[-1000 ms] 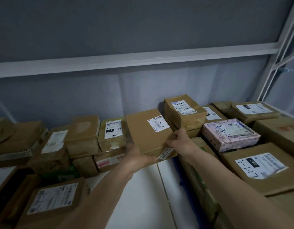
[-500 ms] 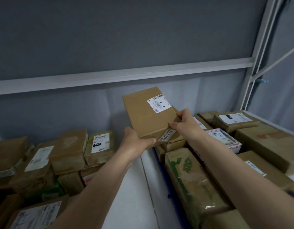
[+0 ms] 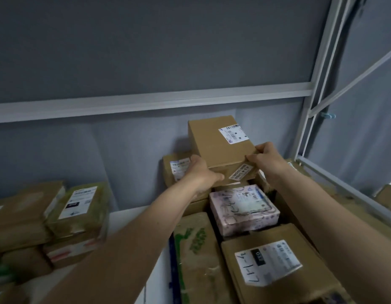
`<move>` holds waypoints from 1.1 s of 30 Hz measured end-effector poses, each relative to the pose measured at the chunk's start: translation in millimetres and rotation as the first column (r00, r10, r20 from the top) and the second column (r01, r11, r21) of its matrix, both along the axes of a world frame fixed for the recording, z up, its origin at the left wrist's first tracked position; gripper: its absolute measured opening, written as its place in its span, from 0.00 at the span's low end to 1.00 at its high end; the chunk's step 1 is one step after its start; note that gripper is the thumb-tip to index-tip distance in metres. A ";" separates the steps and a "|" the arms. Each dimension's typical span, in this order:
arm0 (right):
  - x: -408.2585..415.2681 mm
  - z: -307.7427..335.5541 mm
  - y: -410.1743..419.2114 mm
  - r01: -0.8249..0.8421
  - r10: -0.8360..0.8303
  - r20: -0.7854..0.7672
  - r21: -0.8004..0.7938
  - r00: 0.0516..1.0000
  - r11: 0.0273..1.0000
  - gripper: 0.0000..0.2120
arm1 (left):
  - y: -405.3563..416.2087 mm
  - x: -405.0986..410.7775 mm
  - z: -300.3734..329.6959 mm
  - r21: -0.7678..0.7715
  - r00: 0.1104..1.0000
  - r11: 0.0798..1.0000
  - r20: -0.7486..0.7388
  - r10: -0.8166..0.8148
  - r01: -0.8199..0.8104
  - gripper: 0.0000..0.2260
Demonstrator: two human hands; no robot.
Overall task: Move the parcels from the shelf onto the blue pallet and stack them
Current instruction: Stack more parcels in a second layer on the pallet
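Observation:
I hold a brown cardboard parcel [image 3: 221, 145] with a white label, tilted up, above the stack at the right. My left hand [image 3: 199, 174] grips its near left corner from below. My right hand [image 3: 267, 159] grips its near right corner. Under it lie stacked parcels: a pink patterned box [image 3: 243, 209], a brown box with a handwritten label [image 3: 275, 262], a box with green print [image 3: 196, 251] and a labelled box behind [image 3: 174, 170]. A strip of the blue pallet [image 3: 174, 266] shows at the stack's left edge. More parcels [image 3: 80, 207] remain at the left.
A grey wall with a white rail [image 3: 146, 102] runs behind. A white metal frame [image 3: 322, 84] stands at the right. A white floor strip [image 3: 155, 281] separates the left pile from the pallet stack.
Both hands lifted the brown parcel from between the piles and carried it right, over the pallet stack. The view swung right with it.

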State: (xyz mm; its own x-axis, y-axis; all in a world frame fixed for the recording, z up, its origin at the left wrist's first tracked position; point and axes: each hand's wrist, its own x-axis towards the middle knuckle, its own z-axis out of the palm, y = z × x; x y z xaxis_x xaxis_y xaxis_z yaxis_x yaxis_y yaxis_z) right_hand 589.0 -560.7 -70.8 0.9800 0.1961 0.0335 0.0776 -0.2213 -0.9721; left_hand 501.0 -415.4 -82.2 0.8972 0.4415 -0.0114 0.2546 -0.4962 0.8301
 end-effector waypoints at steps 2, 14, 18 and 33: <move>21.7 -1.9 -9.5 0.004 -0.004 0.001 -0.005 1.000 1.000 0.07 | -10.9 22.3 -2.6 0.011 0.999 1.000 -0.033 0.002 -0.002 0.29; 118.2 -61.2 -11.5 -0.041 0.038 -0.109 -0.021 0.993 0.999 0.10 | -24.4 103.8 -46.2 0.423 0.960 0.889 -0.129 0.250 -0.175 0.16; 130.6 -68.3 -9.5 -0.063 0.056 -0.094 -0.074 0.994 0.995 0.10 | -21.8 111.2 -61.8 0.536 0.955 0.835 -0.163 0.249 -0.126 0.16; 125.3 -82.5 -8.2 -0.184 0.239 0.034 -0.541 0.970 0.821 0.15 | -16.2 118.6 -89.6 0.735 0.946 0.678 -0.213 0.243 -0.009 0.12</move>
